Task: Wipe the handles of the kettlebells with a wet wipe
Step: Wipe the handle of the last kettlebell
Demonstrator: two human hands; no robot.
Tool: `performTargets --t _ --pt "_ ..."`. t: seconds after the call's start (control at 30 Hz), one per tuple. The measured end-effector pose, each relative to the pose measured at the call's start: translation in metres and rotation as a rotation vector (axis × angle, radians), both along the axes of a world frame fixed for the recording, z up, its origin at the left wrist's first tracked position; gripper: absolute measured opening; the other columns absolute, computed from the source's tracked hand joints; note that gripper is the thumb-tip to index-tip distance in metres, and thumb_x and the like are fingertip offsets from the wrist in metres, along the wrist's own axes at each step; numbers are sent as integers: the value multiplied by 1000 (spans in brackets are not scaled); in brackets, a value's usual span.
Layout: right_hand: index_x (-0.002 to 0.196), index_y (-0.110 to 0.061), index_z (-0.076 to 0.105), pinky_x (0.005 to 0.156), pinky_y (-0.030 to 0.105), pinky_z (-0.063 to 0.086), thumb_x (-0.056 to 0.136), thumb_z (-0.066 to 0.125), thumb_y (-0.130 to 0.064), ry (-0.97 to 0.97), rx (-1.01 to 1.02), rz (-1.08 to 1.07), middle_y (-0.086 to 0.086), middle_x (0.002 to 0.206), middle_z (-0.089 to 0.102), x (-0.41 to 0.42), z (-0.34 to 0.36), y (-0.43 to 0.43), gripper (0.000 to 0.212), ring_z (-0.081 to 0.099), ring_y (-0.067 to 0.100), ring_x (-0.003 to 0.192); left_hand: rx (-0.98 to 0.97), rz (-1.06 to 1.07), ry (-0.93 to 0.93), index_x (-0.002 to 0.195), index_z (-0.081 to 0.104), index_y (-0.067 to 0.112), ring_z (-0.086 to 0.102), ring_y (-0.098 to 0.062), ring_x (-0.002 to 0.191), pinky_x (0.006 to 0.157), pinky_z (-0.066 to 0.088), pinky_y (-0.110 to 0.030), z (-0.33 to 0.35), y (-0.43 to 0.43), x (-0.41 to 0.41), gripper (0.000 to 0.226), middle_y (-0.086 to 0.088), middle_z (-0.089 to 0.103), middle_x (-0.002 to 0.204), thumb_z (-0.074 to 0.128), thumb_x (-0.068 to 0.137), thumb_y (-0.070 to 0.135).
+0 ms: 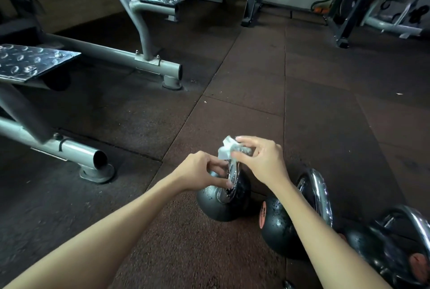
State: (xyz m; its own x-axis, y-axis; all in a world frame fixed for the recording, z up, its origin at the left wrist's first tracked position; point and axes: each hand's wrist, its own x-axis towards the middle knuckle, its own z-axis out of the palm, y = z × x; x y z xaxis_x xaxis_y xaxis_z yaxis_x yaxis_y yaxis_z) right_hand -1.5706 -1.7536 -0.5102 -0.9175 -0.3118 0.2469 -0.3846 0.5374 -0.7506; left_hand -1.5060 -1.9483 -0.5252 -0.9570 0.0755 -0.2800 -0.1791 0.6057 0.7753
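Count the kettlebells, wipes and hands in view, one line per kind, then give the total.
Kettlebells: 3 (left kettlebell, middle kettlebell, right kettlebell)
Wet wipe: 1
Hands: 2 (left hand, right hand)
Total: 6
The dark object at the bottom edge is too cut off to count.

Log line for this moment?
left hand: grips handle | right hand: pinches wipe on handle | next kettlebell: untouched

Three black chrome-handled kettlebells (223,198) stand on floor; crumpled white wipe (226,150) atop leftmost handle.
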Motion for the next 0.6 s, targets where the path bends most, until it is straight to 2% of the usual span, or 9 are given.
performTargets --t 0.07,0.13,0.23,0.27,0.3,0.4,0.43,0.53,0.6 --pt "94 -27 82 59 3 38 76 90 -26 9 2 -23 -35 55 58 -3 1 -3 20 58 -17 59 10 -5 -37 111 76 27 68 11 81 87 56 -17 7 -6 -8 41 17 79 93 93 74 21" --pt "93 -25 83 59 3 40 77 90 -23 67 31 11 -36 58 60 12 -4 2 18 59 -16 60 -21 116 33 108 80 25 71 1 81 84 60 -24 11 -9 -19 33 14 79 89 80 81 8" --pt "96 -19 84 66 2 43 73 93 -17 168 -6 115 -17 89 76 48 -21 11 24 61 -13 68 5 247 161 110 79 37 71 0 91 83 56 -18 16 -4 -29 27 16 78 94 72 88 24" --pt "96 -17 84 67 1 42 72 94 -15 181 -21 136 -14 91 77 52 -25 12 26 60 -14 68 50 223 167 112 78 39 70 4 90 80 54 -14 16 -1 -31 26 16 78 96 73 89 28" --pt "96 -17 84 66 1 41 71 94 -15 181 -36 124 -19 88 75 51 -27 11 27 58 -12 64 95 184 157 114 78 41 69 8 88 77 52 -11 14 3 -33 27 17 78 98 76 89 30" --pt "95 -22 84 57 6 37 71 94 -17 125 -118 -59 -31 66 64 44 -30 9 26 48 1 49 144 86 142 118 76 41 67 12 91 76 47 -5 8 8 -36 33 15 77 105 82 87 34" --pt "96 -23 84 55 7 37 71 93 -16 116 -136 -89 -30 67 65 47 -32 9 27 46 2 48 153 76 141 119 76 41 67 13 89 74 45 -4 7 8 -37 36 14 77 106 84 85 35" --pt "97 -22 83 54 11 42 71 93 -12 108 -156 -8 -21 89 75 70 -41 14 29 49 2 51 166 32 88 124 72 45 66 10 86 70 43 -7 3 4 -43 47 15 74 102 87 80 40" --pt "95 -22 83 54 14 44 70 93 -11 121 -146 -2 -19 91 76 72 -45 16 29 50 2 51 238 -20 27 128 69 44 57 1 63 55 39 -10 3 5 -45 49 12 66 81 85 83 34"
